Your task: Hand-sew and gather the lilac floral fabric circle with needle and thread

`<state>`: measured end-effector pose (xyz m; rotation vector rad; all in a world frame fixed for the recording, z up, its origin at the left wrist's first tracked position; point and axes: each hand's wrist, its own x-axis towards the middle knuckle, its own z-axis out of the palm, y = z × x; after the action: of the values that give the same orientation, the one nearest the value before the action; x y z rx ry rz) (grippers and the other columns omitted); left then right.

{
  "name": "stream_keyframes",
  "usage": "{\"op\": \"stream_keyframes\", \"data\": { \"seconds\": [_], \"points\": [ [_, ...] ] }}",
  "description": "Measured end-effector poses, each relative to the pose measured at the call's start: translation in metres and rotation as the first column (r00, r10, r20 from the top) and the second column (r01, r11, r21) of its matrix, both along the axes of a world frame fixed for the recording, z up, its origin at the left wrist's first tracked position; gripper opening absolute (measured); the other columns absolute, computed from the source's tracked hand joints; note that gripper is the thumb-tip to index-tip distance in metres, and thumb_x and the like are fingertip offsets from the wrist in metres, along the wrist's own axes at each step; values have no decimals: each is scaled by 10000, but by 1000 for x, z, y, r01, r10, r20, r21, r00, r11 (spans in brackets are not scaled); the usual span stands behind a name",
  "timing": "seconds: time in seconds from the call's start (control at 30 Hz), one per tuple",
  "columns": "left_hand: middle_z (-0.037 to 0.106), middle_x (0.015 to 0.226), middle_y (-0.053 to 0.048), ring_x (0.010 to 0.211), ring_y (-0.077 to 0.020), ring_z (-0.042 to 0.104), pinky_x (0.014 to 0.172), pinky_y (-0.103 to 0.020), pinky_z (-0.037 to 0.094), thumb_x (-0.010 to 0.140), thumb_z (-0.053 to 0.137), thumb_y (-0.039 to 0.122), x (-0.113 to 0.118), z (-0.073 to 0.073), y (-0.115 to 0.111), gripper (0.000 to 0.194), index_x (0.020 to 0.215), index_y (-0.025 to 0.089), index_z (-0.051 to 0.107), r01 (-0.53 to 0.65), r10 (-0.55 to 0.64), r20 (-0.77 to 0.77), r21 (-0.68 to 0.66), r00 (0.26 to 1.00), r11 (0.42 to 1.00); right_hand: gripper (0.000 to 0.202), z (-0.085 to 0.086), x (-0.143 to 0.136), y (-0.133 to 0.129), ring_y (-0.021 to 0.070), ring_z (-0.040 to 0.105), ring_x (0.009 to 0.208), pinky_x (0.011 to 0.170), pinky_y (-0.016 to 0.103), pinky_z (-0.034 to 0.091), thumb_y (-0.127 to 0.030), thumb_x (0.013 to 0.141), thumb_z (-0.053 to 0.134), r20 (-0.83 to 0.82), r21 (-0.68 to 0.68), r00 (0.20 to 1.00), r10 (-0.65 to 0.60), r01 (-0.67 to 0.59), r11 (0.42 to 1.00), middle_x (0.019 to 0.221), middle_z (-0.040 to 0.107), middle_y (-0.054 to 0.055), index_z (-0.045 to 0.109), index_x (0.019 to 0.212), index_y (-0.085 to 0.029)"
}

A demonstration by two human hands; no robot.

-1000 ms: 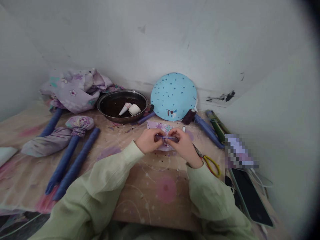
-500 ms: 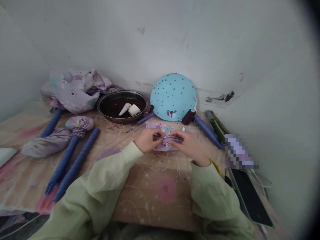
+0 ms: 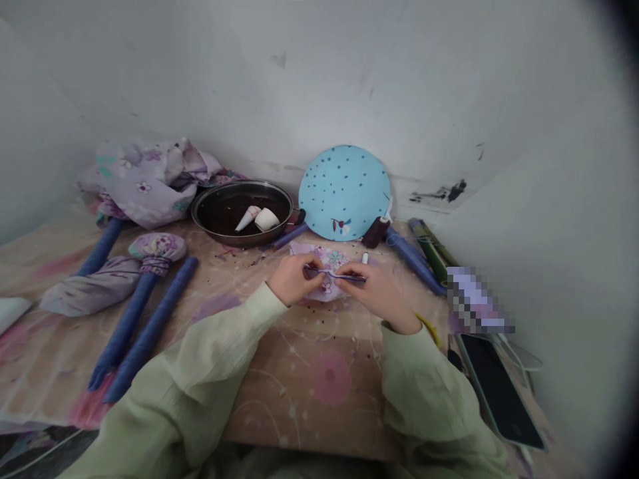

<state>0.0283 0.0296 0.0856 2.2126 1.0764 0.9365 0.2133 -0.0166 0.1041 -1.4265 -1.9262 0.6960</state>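
My left hand [image 3: 290, 279] and my right hand [image 3: 373, 290] face each other at the middle of the table. Fingers and thumb of each pinch a thin dark purple strip [image 3: 328, 272], stretched level between them with a whitish patch in its middle; I cannot make out its kind. Directly beneath lies a lilac floral cloth piece [image 3: 335, 255], partly covered by my fingers. Just beyond my right hand stands a small white cylinder [image 3: 365, 257]. A spool of dark thread [image 3: 376, 233] leans behind it.
Against the wall are a metal pan [image 3: 219, 234] holding white items, a round blue dotted board [image 3: 344, 193] and bundled floral cloth [image 3: 150, 176]. Blue wrapped sticks [image 3: 154, 326] lie at left, one topped with tied cloth. A green stick [image 3: 434, 256] and a phone [image 3: 499, 392] lie at right.
My fingertips have shifted slightly on the strip, and its middle now looks bunched and whitish. Both hands keep their pinch over the cloth. The whole view has drifted a little.
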Motion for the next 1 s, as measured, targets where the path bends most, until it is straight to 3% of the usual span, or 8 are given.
{"op": "stream_keyframes", "data": {
  "seconds": [0.2,0.37,0.6,0.83,1.0],
  "points": [
    [623,585,22,558,-107,583,566,-200,426,718,614,162,-1,1,2,20,705,149,621,-37,38,-4,40,999,999,101,7,9,0,170,639,739,680,286,505,-223,800,583,18,-16,1000,-16,16,1000,812,702,32,664,842,-181],
    [626,598,24,551,-102,571,561,-202,417,716,624,161,0,-2,3,10,711,152,623,-61,62,-3,69,998,996,116,10,5,-3,173,649,810,730,289,509,-215,817,574,19,-1,999,29,-29,1000,885,712,32,680,860,-199],
    [634,613,17,545,-99,563,554,-201,408,713,638,156,1,-3,1,13,721,146,637,-47,47,1,90,999,995,129,0,-6,-2,170,648,871,802,313,505,-200,846,557,10,97,996,88,-88,991,908,708,28,680,880,-212],
    [639,617,15,548,-101,571,566,-203,426,723,628,158,2,-1,0,13,726,148,635,-62,61,21,97,998,993,118,-9,-9,0,218,650,889,838,388,492,-258,799,622,15,163,1000,-9,6,987,934,706,50,673,895,-212],
    [634,606,17,537,-103,572,564,-207,435,726,631,163,1,-1,0,16,727,148,634,-69,65,40,105,997,992,104,-8,-9,0,205,660,854,809,366,508,-251,815,601,1,184,1000,-22,21,983,895,713,43,684,868,-218]
  ]
}}
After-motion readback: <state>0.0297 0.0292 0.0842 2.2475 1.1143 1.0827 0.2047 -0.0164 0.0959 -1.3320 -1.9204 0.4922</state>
